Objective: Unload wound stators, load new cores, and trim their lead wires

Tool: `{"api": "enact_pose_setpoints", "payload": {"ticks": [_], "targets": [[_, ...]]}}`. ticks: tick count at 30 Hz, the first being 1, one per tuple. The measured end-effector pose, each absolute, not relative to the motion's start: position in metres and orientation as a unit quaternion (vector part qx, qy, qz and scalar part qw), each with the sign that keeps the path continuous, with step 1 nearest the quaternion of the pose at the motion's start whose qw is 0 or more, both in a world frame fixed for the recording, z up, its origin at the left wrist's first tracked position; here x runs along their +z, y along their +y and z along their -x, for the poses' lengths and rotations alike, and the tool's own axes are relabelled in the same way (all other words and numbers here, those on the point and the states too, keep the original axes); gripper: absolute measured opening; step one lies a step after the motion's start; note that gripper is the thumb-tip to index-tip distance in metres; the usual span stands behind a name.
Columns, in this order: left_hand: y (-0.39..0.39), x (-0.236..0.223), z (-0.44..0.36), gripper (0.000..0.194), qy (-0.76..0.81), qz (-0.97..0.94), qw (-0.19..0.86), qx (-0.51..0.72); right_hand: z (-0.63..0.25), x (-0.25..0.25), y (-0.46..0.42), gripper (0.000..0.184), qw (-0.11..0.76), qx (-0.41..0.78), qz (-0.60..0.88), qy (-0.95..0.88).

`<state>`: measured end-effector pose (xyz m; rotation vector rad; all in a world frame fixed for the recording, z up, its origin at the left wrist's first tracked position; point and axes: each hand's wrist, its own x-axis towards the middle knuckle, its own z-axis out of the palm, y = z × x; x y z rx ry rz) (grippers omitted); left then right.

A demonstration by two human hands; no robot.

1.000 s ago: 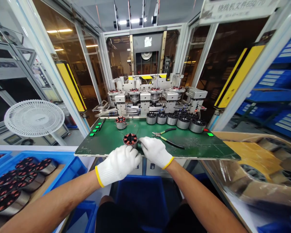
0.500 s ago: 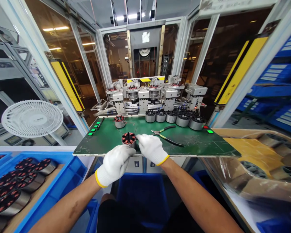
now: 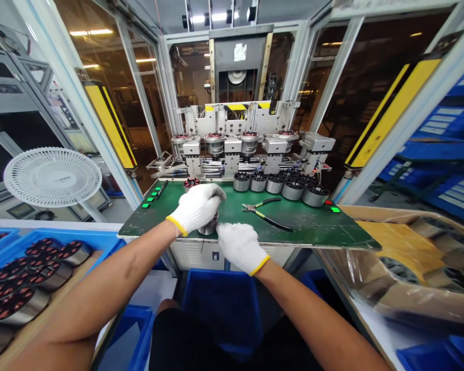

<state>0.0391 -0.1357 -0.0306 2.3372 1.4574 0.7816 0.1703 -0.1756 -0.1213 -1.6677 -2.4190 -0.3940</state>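
Observation:
A motor stator, a steel ring with copper windings, stands at the front edge of the green table. My left hand, in a white glove, is over its top and hides most of the windings. The fingers of that hand are closed together, their tips slightly blurred; what they pinch cannot be made out. My right hand, also gloved, is closed low at the stator's right side, its fingertips by the rim. Whatever it holds is hidden. Cutting pliers with black and green handles lie to the right, partly spread.
Behind my left hand sits another wound stator. Several bare stator cores line the table's back right, before a winding machine. A blue crate of wound stators is at left, a carton of cores at right.
My left hand has moved up and forward from the stator's front to over its top. My right hand has dropped slightly lower. The stator appears nearer the table's front edge.

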Motion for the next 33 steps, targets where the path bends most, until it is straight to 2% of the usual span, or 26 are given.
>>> {"api": "enact_pose_setpoints", "payload": {"ticks": [4,8,10,15,19,22,25,27,30,33], "targets": [[-0.120,-0.022,-0.065,0.027,0.519,-0.831,0.091,0.181,-0.156,-0.126,-0.184,0.021,0.068,-0.127,0.587,-0.797],[-0.126,-0.032,-0.045,0.028,0.479,-0.844,0.095,0.223,-0.159,-0.122,-0.187,0.019,0.050,-0.117,0.594,-0.794],[-0.134,-0.044,-0.024,0.028,0.437,-0.862,0.054,0.251,-0.164,-0.119,-0.190,0.019,0.053,-0.117,0.594,-0.794],[-0.153,-0.089,-0.001,0.027,0.341,-0.914,-0.101,0.195,-0.162,-0.119,-0.204,0.018,0.075,-0.122,0.595,-0.791],[-0.149,-0.119,-0.006,0.032,0.307,-0.898,-0.167,0.266,-0.162,-0.108,-0.208,0.019,0.069,-0.108,0.571,-0.811],[-0.144,-0.130,-0.008,0.032,0.287,-0.881,-0.188,0.324,-0.174,-0.083,-0.198,0.030,0.101,-0.113,0.529,-0.835],[-0.143,-0.134,-0.007,0.032,0.292,-0.876,-0.195,0.332,-0.191,-0.059,-0.178,0.037,0.136,-0.182,0.514,-0.827],[-0.143,-0.133,-0.005,0.033,0.297,-0.880,-0.181,0.324,-0.199,-0.053,-0.166,0.036,0.079,-0.213,0.504,-0.833],[-0.142,-0.122,-0.005,0.029,0.327,-0.877,-0.135,0.324,-0.200,-0.065,-0.161,0.025,-0.027,-0.190,0.501,-0.844],[-0.138,-0.099,-0.009,0.024,0.376,-0.876,-0.057,0.295,-0.187,-0.088,-0.170,0.018,-0.042,-0.136,0.494,-0.858]]}}
